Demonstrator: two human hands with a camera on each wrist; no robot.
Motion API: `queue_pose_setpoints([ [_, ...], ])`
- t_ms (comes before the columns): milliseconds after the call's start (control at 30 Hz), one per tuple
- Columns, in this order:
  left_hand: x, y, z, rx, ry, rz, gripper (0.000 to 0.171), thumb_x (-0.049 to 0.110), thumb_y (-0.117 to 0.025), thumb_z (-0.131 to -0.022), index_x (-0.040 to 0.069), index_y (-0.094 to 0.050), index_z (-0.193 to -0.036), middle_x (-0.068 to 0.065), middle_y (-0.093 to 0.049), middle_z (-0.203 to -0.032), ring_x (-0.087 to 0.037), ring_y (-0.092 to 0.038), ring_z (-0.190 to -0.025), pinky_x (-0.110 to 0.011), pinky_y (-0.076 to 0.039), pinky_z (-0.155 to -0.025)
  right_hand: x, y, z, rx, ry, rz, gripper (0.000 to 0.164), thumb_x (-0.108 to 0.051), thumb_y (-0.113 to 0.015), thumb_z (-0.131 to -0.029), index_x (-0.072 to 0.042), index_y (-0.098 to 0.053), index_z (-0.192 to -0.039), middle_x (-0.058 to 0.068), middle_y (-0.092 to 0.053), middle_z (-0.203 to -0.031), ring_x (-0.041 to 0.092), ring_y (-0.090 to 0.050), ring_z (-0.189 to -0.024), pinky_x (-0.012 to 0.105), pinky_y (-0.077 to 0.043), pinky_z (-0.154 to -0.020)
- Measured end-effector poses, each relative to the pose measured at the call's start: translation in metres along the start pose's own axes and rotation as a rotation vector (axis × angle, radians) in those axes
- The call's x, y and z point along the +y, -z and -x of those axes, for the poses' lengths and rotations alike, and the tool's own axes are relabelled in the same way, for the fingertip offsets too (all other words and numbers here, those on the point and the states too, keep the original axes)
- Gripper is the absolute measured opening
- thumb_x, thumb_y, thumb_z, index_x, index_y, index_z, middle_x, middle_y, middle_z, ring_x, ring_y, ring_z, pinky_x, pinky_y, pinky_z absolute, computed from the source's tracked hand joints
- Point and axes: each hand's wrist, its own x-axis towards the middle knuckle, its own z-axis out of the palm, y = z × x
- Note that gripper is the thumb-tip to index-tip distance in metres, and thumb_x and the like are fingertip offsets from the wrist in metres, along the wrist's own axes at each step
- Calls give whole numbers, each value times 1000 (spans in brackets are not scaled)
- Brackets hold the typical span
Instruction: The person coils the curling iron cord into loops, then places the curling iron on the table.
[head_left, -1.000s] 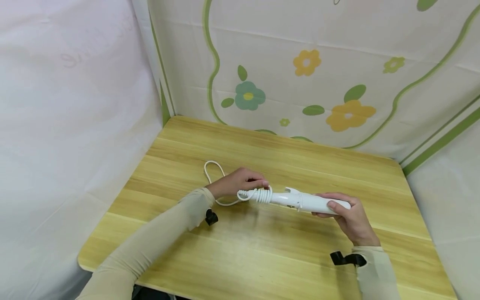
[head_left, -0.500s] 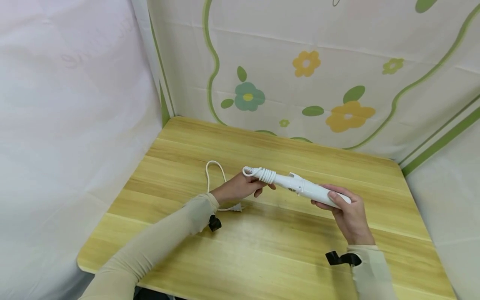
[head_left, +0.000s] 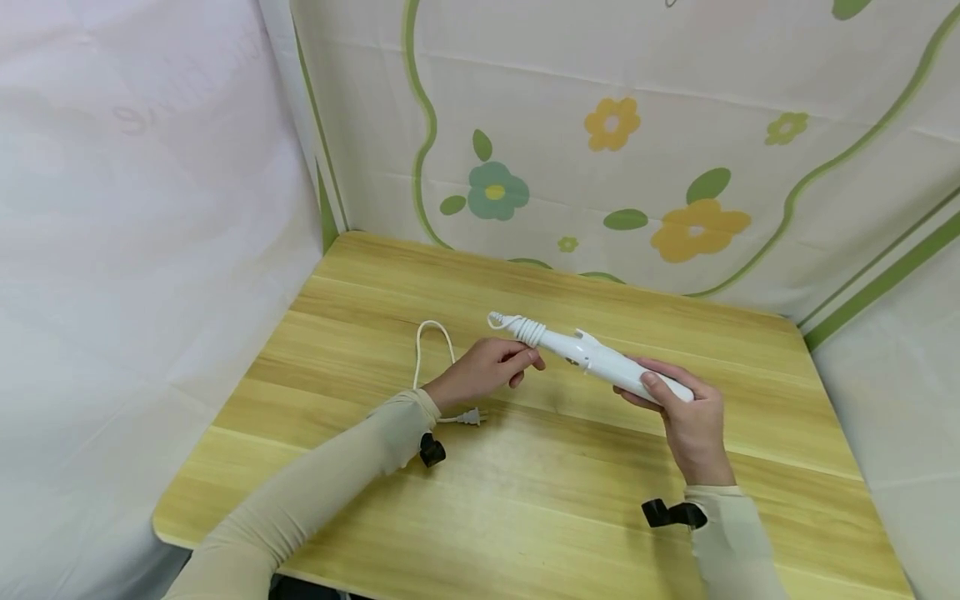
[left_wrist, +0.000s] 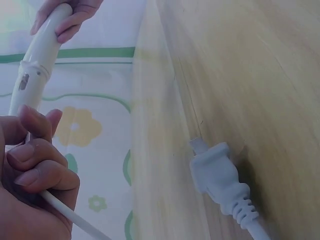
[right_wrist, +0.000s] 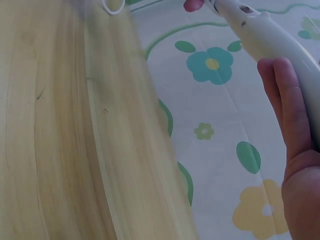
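Observation:
My right hand point(head_left: 693, 417) grips the thick end of a white wand-shaped hair iron point(head_left: 618, 367), thumb on top and fingers beneath. The iron is held above the table, tilted with its narrow end up to the left. White cord point(head_left: 530, 332) is wound in several turns around that narrow end. Just below the coils is my left hand point(head_left: 483, 371), its curled fingers holding the cord point(left_wrist: 75, 217), which runs through them in the left wrist view. The cord's loose part loops behind the left wrist. Its two-pin plug point(head_left: 469, 417) lies by the left hand.
The wooden table point(head_left: 480, 508) spreads under both hands. A white cloth point(head_left: 540, 167) with printed flowers hangs along its back edge, and a plain white cloth point(head_left: 150, 250) hangs at the left. Black straps point(head_left: 671, 514) show at the wrists.
The hair iron's wound end has swung up and away from me. My left hand has passed from above the coils to below them. The plug has come into view on the table.

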Motion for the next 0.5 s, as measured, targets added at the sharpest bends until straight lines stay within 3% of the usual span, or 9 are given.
queue_pose_setpoints([
  [167, -1, 0, 1, -13, -2, -19, 36, 31, -48, -119, 13, -79, -113, -20, -69, -84, -9, -42, -61, -26, -36, -62, 5, -1, 0, -1, 17, 69, 30, 11, -67, -103, 28, -63, -127, 14, -80, -122, 31, -74, -117, 47, -64, -84],
  [233, -2, 0, 2, -22, 4, -26, 36, 30, -47, -119, 13, -79, -114, -22, -70, -86, -9, -41, -60, -25, -36, -61, 6, 0, -1, 12, 12, 94, 32, 9, -68, -103, 28, -62, -128, 13, -80, -122, 30, -74, -117, 47, -64, -85],
  [500, -4, 2, 3, -16, -13, -66, 32, 27, -50, -118, 16, -80, -115, 4, -62, -72, -8, -38, -55, -24, -31, -52, 13, 10, -7, 235, -28, 32, 37, 4, -76, -100, 23, -65, -129, 16, -78, -122, 31, -79, -109, 40, -64, -84],
])
